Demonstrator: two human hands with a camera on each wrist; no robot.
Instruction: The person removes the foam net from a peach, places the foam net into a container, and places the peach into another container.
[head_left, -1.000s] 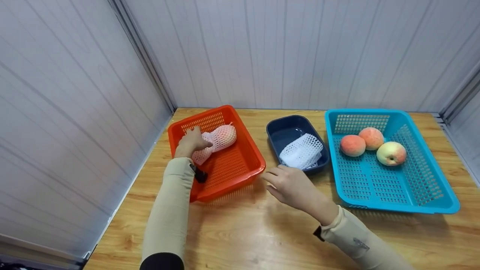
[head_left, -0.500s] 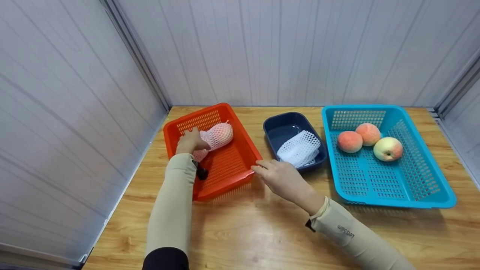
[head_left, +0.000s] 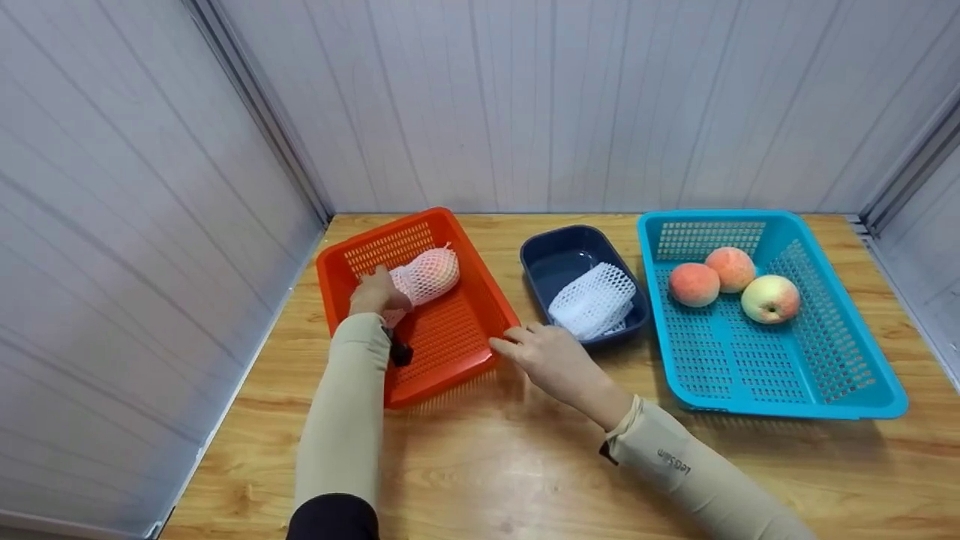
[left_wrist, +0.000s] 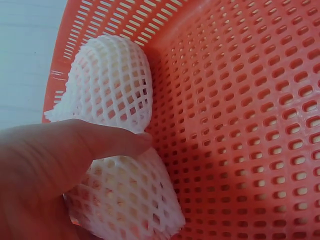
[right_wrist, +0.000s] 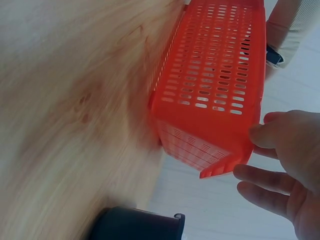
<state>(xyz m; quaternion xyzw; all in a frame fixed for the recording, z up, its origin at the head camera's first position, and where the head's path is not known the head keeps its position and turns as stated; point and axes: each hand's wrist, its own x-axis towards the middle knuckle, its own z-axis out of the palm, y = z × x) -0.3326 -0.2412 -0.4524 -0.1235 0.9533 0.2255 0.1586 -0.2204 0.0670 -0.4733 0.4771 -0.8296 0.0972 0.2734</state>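
Down in the orange basket (head_left: 454,330) I see two fruits in netting, end to end against its left side. The nearer netted fruit (left_wrist: 127,197) is clasped by the left hand (head_left: 377,292) — thumb laid across the mesh, the other fingers mostly hidden from my cameras. The farther netted fruit (head_left: 433,274) lies just beyond that thumb, on the basket floor.

My right-wrist feed gives me the right hand (head_left: 555,360), pinching the basket's rim at its near right corner, two lower fingers spread off it. Just right of that basket is a dark blue tray (head_left: 559,262) with white foam netting (head_left: 592,301) heaped in its near end. Farther right I have a turquoise basket (head_left: 750,367) holding two reddish peaches (head_left: 694,285) and one paler fruit (head_left: 771,298), grouped toward the back. All three containers sit on a wood-grain table (head_left: 480,465) — pale panel walls (head_left: 450,105) rise behind and at the sides.
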